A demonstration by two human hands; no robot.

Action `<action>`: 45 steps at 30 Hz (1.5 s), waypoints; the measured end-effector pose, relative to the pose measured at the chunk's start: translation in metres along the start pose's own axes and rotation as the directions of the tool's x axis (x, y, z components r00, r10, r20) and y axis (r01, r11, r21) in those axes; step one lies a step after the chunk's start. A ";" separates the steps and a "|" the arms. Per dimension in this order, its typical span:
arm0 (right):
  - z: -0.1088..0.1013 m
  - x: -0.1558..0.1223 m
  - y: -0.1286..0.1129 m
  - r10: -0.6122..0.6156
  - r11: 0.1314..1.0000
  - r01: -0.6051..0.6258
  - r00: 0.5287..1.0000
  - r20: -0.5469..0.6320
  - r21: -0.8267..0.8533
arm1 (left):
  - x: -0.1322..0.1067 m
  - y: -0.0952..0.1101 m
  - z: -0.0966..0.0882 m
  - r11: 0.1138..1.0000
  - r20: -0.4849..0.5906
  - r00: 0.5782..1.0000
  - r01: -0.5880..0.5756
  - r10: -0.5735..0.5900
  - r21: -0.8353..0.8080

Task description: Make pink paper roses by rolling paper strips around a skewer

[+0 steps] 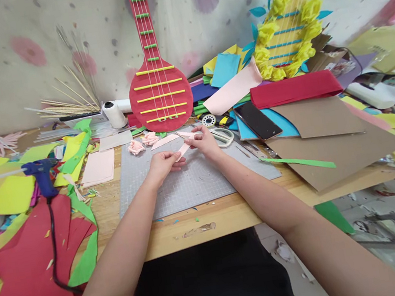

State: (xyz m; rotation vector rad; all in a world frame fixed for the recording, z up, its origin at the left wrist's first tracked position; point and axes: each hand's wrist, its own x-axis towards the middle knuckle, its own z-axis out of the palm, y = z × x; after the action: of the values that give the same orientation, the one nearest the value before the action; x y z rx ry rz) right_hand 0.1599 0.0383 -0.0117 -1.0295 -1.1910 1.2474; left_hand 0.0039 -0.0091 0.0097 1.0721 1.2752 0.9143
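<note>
Both hands meet over the grey cutting mat (pixel 185 190). My left hand (pixel 166 166) pinches the lower end of a pale pink paper strip (pixel 183 151). My right hand (pixel 204 143) has its fingers closed at the strip's upper end. Another pale pink strip (pixel 164 142) lies on the mat just beyond. Two pink paper flowers (pixel 136 147) sit at the mat's back left. Scissors (pixel 224 137) with pale handles rest behind my right hand, their blades partly hidden by it.
A blue glue gun (pixel 42 175) with a black cord stands left among coloured paper scraps. A red paper instrument (pixel 160 96) leans at the back. On the right lie a phone (pixel 257 120), brown cardboard (pixel 337 156) and a green strip (pixel 299 162).
</note>
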 end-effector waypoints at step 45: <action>0.019 -0.014 0.002 0.122 0.978 -0.137 0.987 0.101 0.155 | 0.003 -0.006 0.012 0.996 -0.020 1.000 -0.021 0.020 -0.087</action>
State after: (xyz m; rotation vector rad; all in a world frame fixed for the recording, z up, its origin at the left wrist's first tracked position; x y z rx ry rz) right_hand 0.1420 0.0231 -0.0127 -0.9502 -1.0850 1.4821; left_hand 0.0160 -0.0092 0.0033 1.0115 1.2306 0.9891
